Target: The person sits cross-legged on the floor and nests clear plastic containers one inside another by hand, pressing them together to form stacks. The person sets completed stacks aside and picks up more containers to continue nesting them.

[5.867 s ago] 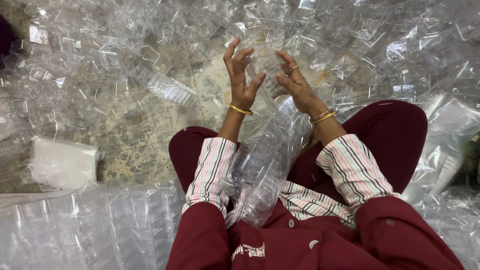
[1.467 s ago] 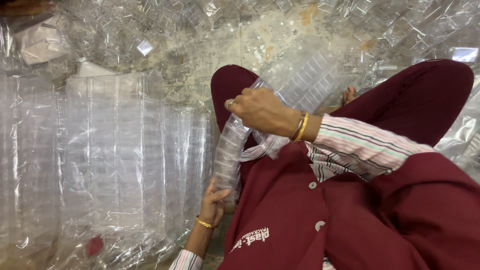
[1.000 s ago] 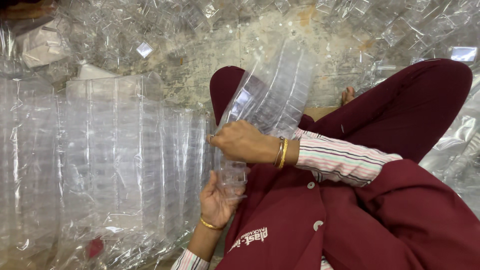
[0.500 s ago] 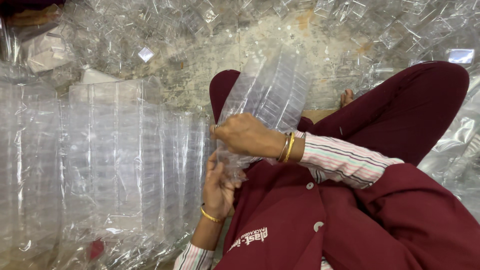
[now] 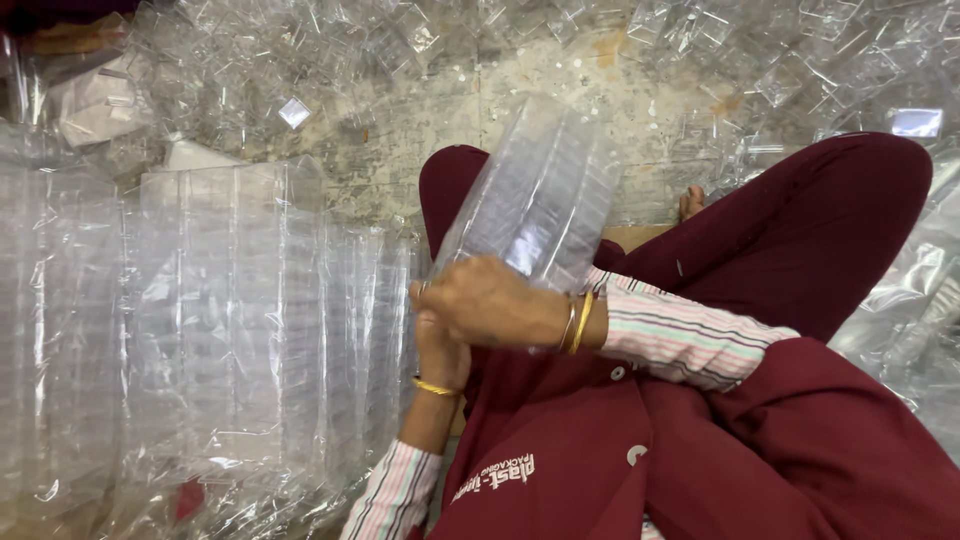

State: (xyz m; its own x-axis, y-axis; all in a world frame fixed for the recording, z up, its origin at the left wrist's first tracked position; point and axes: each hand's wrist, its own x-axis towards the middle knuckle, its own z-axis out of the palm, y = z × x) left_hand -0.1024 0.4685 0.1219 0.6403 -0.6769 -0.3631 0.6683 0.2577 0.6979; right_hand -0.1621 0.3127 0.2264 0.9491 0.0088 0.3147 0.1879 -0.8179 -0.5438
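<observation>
You're gripping a glossy clear plastic stack point(image 5: 540, 195) — shiny metal bangles point(image 5: 577, 323), matt cloth sleeve point(image 5: 680, 335), rough floor point(image 5: 470, 110) showing

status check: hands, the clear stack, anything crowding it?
Right hand clamped across the bagged stack of clear containers, left hand gripping beneath it. Stack tilted up over the lap. Bagged rows close on the left, loose containers ahead.

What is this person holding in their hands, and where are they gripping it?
A bagged stack of clear plastic containers, gripped at its lower end: the right hand wraps over it, and the left hand supports it from underneath.
</observation>
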